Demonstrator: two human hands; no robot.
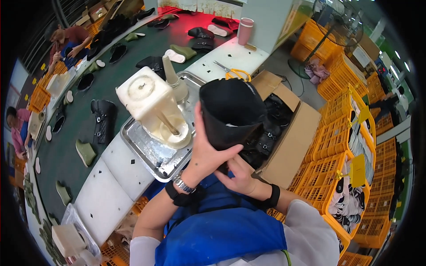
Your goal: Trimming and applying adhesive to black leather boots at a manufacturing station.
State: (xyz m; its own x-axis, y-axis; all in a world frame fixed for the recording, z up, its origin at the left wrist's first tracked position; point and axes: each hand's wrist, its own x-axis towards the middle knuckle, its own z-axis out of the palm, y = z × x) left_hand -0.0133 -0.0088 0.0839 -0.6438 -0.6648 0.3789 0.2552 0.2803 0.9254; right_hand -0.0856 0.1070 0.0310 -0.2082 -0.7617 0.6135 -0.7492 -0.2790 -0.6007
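Observation:
A black boot (230,106) stands in front of me with its wide top opening tipped up towards me. Wrapped round the left side of its shaft is my left hand (205,155), its thumb lying across the near side. My right hand (242,176) is closed lower down on the same boot, whose foot is hidden below the shaft. Left of the boot, a metal tray (162,170) carries a cream-white plastic glue container (144,95) with a brush (171,126) standing in its cut opening. A beige cone-topped bottle (174,80) stands behind it in the tray.
Orange-handled scissors (235,72) and a pink cup (245,31) rest on the white worktop (120,166). A cardboard box (293,142) of black boots sits at my right, beside stacked orange crates (324,177). Boots lie along a green conveyor (126,71); two people work across it.

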